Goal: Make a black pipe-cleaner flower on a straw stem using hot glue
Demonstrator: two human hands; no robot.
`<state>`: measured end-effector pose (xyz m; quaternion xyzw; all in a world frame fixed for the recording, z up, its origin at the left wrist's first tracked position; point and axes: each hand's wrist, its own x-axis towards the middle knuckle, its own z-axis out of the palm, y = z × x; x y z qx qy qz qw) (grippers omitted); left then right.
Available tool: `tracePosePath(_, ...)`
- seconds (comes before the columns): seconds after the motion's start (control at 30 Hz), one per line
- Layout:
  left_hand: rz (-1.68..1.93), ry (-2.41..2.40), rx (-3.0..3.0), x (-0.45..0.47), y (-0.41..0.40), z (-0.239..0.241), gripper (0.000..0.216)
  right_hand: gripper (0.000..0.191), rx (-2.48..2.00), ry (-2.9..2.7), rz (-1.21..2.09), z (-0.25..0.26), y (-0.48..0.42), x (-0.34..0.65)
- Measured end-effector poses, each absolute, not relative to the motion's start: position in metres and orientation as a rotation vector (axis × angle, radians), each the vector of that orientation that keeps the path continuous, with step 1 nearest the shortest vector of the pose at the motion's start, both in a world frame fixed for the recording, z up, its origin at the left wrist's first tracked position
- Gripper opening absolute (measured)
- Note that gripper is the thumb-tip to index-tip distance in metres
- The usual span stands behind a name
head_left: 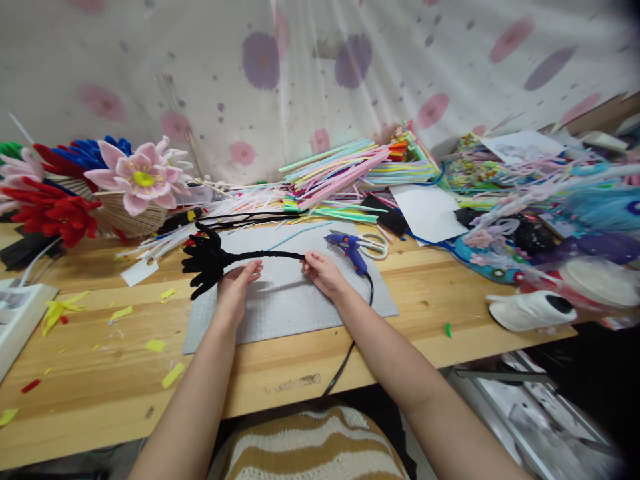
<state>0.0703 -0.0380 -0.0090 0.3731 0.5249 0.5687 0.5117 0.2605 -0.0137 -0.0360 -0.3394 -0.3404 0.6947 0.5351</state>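
Observation:
A black fuzzy flower (pixel 205 261) with a long black stem (pixel 270 254) is raised a little over a grey cutting mat (pixel 295 310). My right hand (pixel 323 272) pinches the stem's far end between thumb and fingers. Just under the flower's base is my left hand (pixel 239 283), its fingers loosely extended to the right below the stem. Whether it touches the stem is hard to make out. Right of my right hand, a blue glue gun (pixel 347 248) lies on the mat beside scissors with pale handles (pixel 375 246).
Bundles of coloured pipe cleaners (pixel 345 173) line the back of the wooden table (pixel 120 373). Finished flowers (pixel 143 177) stand at the left, above yellow scraps (pixel 173 375). A white thread spool (pixel 530 311) lies at the right. The glue gun's black cord (pixel 345 367) crosses the front edge.

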Motion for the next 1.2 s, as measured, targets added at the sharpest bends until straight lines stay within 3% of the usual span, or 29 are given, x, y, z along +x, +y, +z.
tracePosePath(0.17,1.53,1.046,0.692,0.08,-0.027,0.003,0.039,0.032,-0.844,-0.843,1.63,-0.037,-0.015,0.259)
tracePosePath(0.33,1.765,0.759,0.392,0.086,-0.023,0.017,0.028,0.033,-0.981,-1.077,1.524,-0.038,-0.018,0.254)
tracePosePath(0.57,1.819,0.529,0.139,0.083,-0.013,0.032,0.037,0.034,-1.032,-1.318,1.477,-0.03,-0.023,0.251)
tracePosePath(0.83,1.848,0.675,0.411,0.082,-0.013,0.029,0.023,0.018,-1.085,-1.482,1.292,-0.029,-0.024,0.246)
tracePosePath(1.2,1.45,1.268,1.002,0.083,-0.024,-0.001,0.043,0.028,-1.18,-1.408,1.346,-0.038,-0.021,0.244)
